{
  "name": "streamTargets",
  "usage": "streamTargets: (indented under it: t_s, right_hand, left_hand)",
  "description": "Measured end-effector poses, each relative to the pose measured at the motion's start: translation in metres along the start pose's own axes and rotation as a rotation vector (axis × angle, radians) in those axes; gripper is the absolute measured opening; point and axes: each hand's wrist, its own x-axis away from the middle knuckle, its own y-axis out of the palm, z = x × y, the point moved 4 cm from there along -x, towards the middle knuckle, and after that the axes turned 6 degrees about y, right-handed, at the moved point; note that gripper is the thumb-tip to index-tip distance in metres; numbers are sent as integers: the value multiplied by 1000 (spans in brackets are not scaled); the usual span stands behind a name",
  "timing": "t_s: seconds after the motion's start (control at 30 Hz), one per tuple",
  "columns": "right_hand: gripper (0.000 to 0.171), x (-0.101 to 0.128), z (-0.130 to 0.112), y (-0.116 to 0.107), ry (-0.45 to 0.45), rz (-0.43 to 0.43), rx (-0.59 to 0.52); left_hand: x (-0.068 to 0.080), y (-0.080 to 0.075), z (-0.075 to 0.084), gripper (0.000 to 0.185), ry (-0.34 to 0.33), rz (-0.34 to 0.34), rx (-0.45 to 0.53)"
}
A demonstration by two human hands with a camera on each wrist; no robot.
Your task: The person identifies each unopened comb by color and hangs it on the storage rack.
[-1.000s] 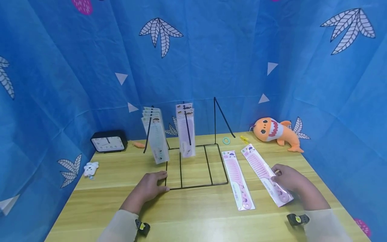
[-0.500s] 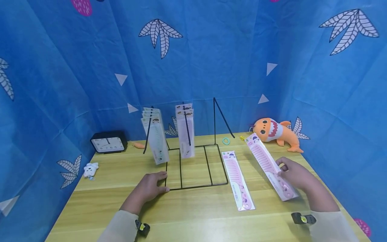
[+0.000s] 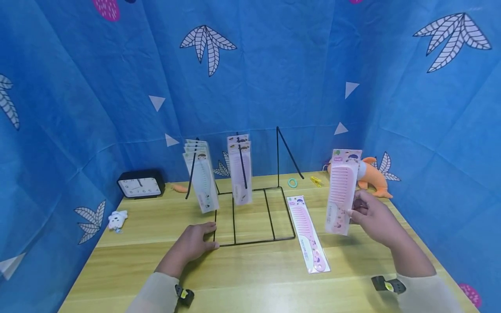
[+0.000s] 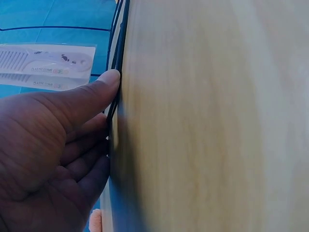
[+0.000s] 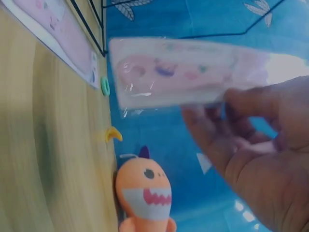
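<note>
In the head view, my right hand pinches a packaged pink comb by its lower right edge, holding it nearly upright above the table. The wrist view shows the thumb on one face of the pack and the fingers behind it. My left hand rests its thumb and fingertips against the front left corner of a black wire display rack. Packaged green combs hang on the rack's left hook, and packaged purple combs on the middle one. The right hook carries nothing.
Another packaged pink comb lies right of the rack. Behind are a teal ring, a yellow clip and an orange shark plush. A black clock and a small white toy stand left. Blue curtain surrounds the table.
My right hand has raised the packaged pink comb off the table and turned it from slanted to nearly upright. The left hand and the rack have stayed in place.
</note>
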Motion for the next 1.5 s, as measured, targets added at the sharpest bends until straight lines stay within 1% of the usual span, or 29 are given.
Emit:
streamTargets:
  t_s: [0.13,0.3,0.47,0.67,0.8,1.03,1.33,1.5]
  right_hand:
    - [41,4,-11,9,-64,0,-12]
    - [47,10,-21,23,-119,-65,-50]
    - [42,14,-30,39,-162,-128,-70]
    - [34,15,-36,56,-176,-178,-65]
    - [33,14,-36,64,-183,-195,-76]
    - [27,12,-36,68,-170,-198,-57]
    - [20,7,-34,73,-159,-220,-83]
    - [15,3,-34,77,-157,-206,-83]
  left_hand:
    - [0,1,-1,59,-2,-5,-1]
    - [0,2,0,59,6,-3,-6]
    - [0,0,0,59,9,7,-8]
    - [1,0,1,59,5,3,1]
    - [1,0,1,59,9,4,-6]
    - [1,1,0,59,22,3,-8]
    - [0,1,0,60,5,3,-9]
    - [2,2,0,60,4,2,-4]
